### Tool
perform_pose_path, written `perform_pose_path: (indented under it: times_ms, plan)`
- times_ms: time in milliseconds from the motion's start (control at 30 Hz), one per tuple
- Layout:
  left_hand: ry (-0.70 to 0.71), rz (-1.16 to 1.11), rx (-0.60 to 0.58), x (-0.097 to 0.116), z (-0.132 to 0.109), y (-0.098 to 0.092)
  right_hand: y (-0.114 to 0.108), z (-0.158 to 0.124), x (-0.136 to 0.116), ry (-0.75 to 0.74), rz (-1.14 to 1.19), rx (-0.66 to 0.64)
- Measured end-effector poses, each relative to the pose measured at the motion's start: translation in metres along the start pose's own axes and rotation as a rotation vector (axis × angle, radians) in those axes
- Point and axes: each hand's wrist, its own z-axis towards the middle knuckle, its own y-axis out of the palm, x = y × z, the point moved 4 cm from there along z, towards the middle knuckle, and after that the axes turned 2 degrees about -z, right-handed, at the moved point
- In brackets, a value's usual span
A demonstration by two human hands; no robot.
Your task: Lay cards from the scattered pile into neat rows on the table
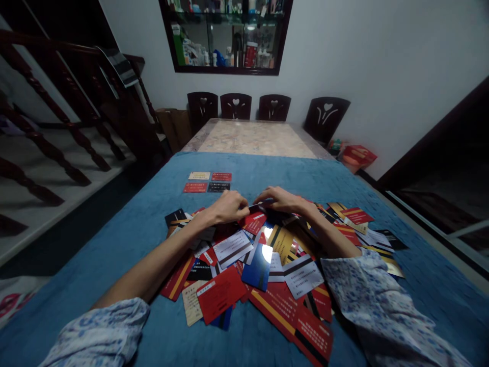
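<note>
presently, a blue-clothed worktop (275, 171) spans lower frame, chairs (246, 105) upper centre; left hand (231, 206) and right hand (280, 199), narrowly closed, pinch one card (254, 206) mid-frame.

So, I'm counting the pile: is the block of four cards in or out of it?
Out: the four cards lie beyond the pile, with bare cloth between.

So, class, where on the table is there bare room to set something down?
Free: the cloth right of the four cards, between the hands and the tabletop; the tabletop itself, up to the chairs; and the cloth's left side, outside the left forearm. Crowded: the pile, with left hand and right hand at its far side.
</note>
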Motion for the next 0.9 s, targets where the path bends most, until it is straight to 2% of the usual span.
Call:
perform_pose_path:
  times_ms: [133,367,633,800,900]
  plan:
    - [0.003,-0.004,0.076,-0.007,0.002,-0.004,-0.001,0.001,0.0,0.044,0.01,0.085]
    - [0.016,0.076,0.084,-0.018,0.005,-0.006,0.005,0.004,0.002,0.086,-0.034,0.171]
    - [-0.043,0.086,0.166,-0.038,0.008,0.0,0.012,0.005,0.003,0.071,0.013,0.323]
    - [-0.052,0.011,0.256,-0.045,0.007,0.001,0.015,0.007,0.0,0.087,-0.03,0.36]
    - [-0.041,0.004,0.268,-0.047,0.007,0.003,0.017,0.008,-0.001,0.104,-0.079,0.351]
